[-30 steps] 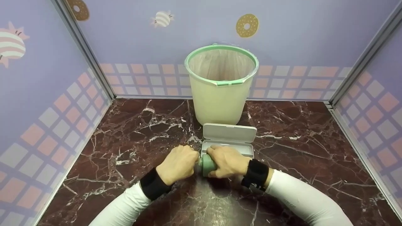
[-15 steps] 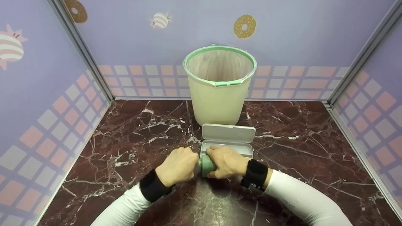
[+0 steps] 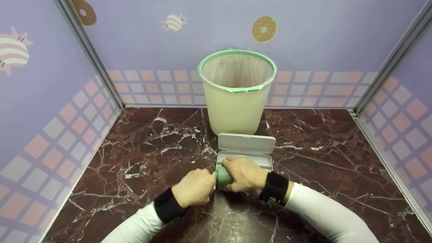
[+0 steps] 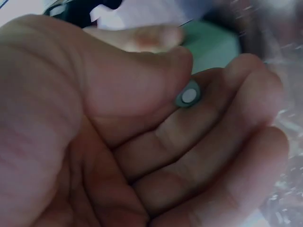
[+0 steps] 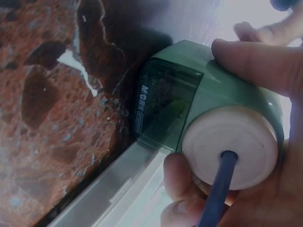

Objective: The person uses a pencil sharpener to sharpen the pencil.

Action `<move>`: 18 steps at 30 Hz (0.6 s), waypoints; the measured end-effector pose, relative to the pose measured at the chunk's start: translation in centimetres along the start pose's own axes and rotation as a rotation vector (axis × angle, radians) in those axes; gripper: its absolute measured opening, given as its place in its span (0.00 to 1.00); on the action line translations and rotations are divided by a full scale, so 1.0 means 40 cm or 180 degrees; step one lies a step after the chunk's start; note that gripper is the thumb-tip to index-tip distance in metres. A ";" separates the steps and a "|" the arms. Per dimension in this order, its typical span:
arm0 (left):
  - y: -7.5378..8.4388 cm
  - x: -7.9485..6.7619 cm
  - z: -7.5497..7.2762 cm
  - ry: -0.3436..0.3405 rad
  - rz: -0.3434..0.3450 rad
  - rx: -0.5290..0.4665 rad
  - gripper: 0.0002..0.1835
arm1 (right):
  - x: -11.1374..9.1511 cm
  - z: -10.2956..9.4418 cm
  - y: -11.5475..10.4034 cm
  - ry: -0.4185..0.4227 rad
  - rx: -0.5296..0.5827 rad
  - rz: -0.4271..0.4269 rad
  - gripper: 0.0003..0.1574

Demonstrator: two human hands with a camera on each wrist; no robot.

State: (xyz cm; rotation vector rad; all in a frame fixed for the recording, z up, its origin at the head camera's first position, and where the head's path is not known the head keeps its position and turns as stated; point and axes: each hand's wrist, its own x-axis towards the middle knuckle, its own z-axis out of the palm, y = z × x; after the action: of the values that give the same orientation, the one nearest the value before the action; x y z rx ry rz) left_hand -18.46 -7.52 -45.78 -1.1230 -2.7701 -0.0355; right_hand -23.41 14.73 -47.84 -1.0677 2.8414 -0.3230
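Note:
My right hand [image 3: 244, 173] grips a green pencil sharpener [image 3: 222, 179] lying low over the table. In the right wrist view the sharpener [image 5: 222, 71] shows a dark see-through window and a pale round face. A blue-purple pencil [image 5: 220, 194] sticks out of the hole in that face. On the opposite side, my left hand [image 3: 194, 187] pinches the sharpener's crank handle. Its small green end with a white dot, the crank handle [image 4: 188, 94], shows between thumb and forefinger in the left wrist view; the rest is hidden by the fingers.
Just beyond my right hand an open pale pencil case [image 3: 246, 143] stands with its lid up, its near part covered by the hand. Behind it is a pale bin [image 3: 236, 111] with a green rim and a clear liner. Patterned walls enclose the dark marbled table [image 3: 148, 148].
My left hand, with the crank handle, has dropped nearer to me over the last half second. The right hand and the sharpener keep their place.

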 end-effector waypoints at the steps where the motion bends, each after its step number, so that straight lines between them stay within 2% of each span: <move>1: 0.000 -0.001 0.007 -0.0033 -0.0024 -0.0027 0.11 | 0.000 0.000 0.000 -0.0003 0.0008 0.0004 0.35; 4: -0.007 0.002 0.022 -0.0121 -0.0112 -0.0186 0.11 | 0.000 -0.001 -0.001 -0.0008 0.0031 0.0017 0.35; 12: -0.062 0.031 0.039 -0.0480 -0.0168 -0.1041 0.16 | 0.000 -0.008 0.000 0.0001 0.0058 -0.0019 0.35; 18: -0.076 0.044 0.057 -0.0533 -0.0131 -0.1092 0.14 | 0.001 -0.003 0.005 -0.0033 0.0091 -0.0066 0.35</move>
State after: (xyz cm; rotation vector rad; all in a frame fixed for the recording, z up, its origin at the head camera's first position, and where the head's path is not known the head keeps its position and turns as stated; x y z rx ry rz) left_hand -22.10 -8.32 -47.67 -1.1904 -3.0158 -0.4580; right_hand -23.58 14.88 -47.77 -1.0908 2.8098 -0.3574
